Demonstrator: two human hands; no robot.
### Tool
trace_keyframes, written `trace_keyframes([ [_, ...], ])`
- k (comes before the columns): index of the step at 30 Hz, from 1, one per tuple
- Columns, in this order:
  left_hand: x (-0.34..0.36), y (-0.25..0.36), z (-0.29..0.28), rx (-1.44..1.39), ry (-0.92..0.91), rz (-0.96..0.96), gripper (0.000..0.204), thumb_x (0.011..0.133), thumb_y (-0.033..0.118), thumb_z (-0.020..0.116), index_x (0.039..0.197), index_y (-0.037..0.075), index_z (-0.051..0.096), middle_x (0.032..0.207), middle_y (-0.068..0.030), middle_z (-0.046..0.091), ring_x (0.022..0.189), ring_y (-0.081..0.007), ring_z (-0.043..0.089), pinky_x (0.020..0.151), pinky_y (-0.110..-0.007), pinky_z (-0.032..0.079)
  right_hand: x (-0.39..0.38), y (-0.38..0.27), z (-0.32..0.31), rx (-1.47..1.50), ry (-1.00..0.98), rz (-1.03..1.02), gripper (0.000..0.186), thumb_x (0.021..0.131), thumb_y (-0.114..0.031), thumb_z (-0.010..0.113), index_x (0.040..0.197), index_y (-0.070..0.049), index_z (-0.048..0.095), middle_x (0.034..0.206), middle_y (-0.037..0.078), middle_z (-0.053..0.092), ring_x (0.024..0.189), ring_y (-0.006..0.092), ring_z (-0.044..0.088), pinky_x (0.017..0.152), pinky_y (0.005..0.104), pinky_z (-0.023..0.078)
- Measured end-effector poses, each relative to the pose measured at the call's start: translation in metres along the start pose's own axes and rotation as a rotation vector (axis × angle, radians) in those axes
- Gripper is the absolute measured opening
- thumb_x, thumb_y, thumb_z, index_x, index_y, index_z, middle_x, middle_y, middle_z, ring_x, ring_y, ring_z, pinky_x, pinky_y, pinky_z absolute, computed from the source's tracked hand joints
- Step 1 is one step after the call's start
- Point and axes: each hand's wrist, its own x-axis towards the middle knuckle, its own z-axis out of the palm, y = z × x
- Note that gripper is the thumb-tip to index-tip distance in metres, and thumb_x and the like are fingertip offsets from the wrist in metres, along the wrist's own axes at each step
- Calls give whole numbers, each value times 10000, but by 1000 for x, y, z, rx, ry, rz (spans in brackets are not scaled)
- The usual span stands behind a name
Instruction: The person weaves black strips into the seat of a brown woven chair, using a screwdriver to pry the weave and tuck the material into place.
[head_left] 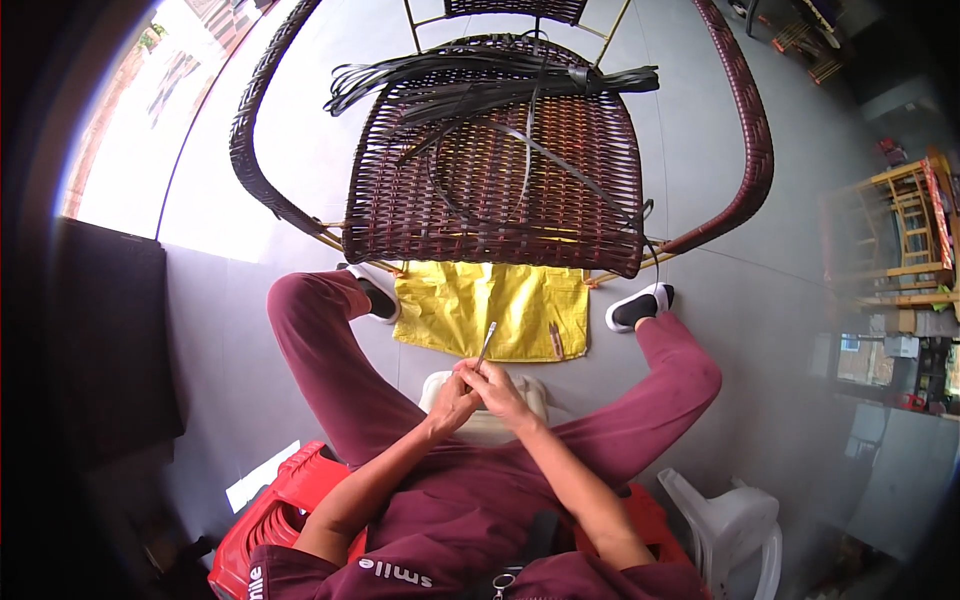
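Observation:
My hands meet in front of my lap, fingers closed and touching. From between them a slim metal tool with a flat tip (487, 340), like a flat screwdriver, points up and away. My right hand (498, 392) is closed around its lower part. Against it, my left hand (454, 404) is also closed; what its fingers grip is hidden. Beyond them stands a chair with a woven dark brown seat (560, 190). A bundle of flat black strips (440, 82) lies across that seat, and a loose strip (580, 178) trails over the front right edge.
A yellow sheet (460, 310) covers the floor before the chair, with a small brownish tool (556, 342) on it. Stacked red plastic stools (270, 510) stand at left, a white plastic stool (735, 520) at right. Wooden frames (905, 235) are farther right.

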Motion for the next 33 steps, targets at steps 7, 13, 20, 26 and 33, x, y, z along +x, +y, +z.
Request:
trace_keyframes([
  [7, -4, -20, -18, 273, 102, 65, 560, 833, 260, 637, 1268, -21, 425, 1213, -240, 444, 931, -332, 593, 795, -357, 490, 28, 38, -44, 29, 502, 556, 295, 885, -279, 447, 864, -14, 576, 683, 104, 580, 497, 206, 573, 443, 334, 476],
  [13, -4, -3, -61, 8, 177, 124, 330, 861, 155, 605, 1134, -21, 551, 997, -132, 618, 785, -195, 626, 678, -302, 499, 51, 124, -117, -450, 768, 520, 335, 841, -322, 505, 922, -5, 579, 760, 154, 583, 520, 274, 613, 467, 370, 502],
  [20, 15, 66, -118, 283, 625, 619, 222, 817, -24, 561, 1038, -2, 575, 849, -96, 599, 691, -184, 608, 622, -287, 488, 48, 5, -91, -564, 127, 447, 292, 878, -267, 564, 956, 3, 641, 792, 106, 658, 654, 194, 658, 595, 316, 522],
  [26, 76, 155, -139, 602, 1047, 812, 339, 809, 78, 602, 1140, 55, 530, 1130, -158, 511, 1076, -331, 472, 931, -424, 368, 60, -239, -80, -606, 11, -313, 137, 887, -64, 559, 975, -14, 653, 768, 84, 663, 659, 133, 645, 572, 264, 530],
  [33, 108, 153, -141, 849, 1063, 663, 384, 832, 160, 553, 1186, 28, 485, 1183, -134, 488, 1121, -313, 447, 960, -434, 313, 197, -299, -126, -1191, 551, -305, 404, 791, -382, 679, 935, -10, 614, 869, 138, 603, 818, 252, 601, 743, 367, 485],
])
